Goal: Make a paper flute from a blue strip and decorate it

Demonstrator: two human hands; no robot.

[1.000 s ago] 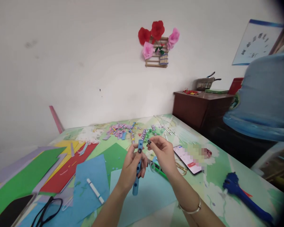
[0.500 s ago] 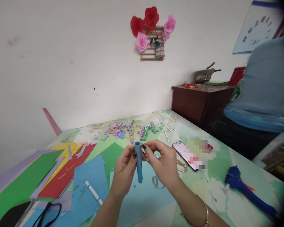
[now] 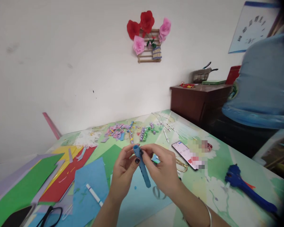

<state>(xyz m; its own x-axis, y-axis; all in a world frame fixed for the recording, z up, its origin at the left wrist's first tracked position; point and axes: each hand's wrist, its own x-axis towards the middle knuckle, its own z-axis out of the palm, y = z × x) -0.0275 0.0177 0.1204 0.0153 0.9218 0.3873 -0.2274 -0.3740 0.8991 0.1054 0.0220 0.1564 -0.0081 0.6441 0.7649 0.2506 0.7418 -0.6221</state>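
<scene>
A blue rolled tube (image 3: 144,172), which looks like foam or paper, is held tilted above the table, its open end up. My left hand (image 3: 124,173) has its fingers closed around the tube's upper part from the left. From the right, my right hand (image 3: 162,165) pinches the tube near its top, with thumb and fingertips against its side. Dark marks or holes show along the tube. Below lies a light blue sheet (image 3: 132,205), with a curled grey strip (image 3: 159,193) on it near my right wrist.
To the left lie coloured sheets (image 3: 63,179), a white marker (image 3: 94,194) and black glasses (image 3: 49,217). Paper scraps (image 3: 115,130) and decorated tubes (image 3: 143,134) sit behind my hands. Rightward are gold-handled scissors (image 3: 181,164), a phone (image 3: 183,153) and a blue glue gun (image 3: 248,190).
The tube has tipped, its lower end swinging right and showing dark marks. My right fingers have moved in against its upper side. The camera view has shifted slightly.
</scene>
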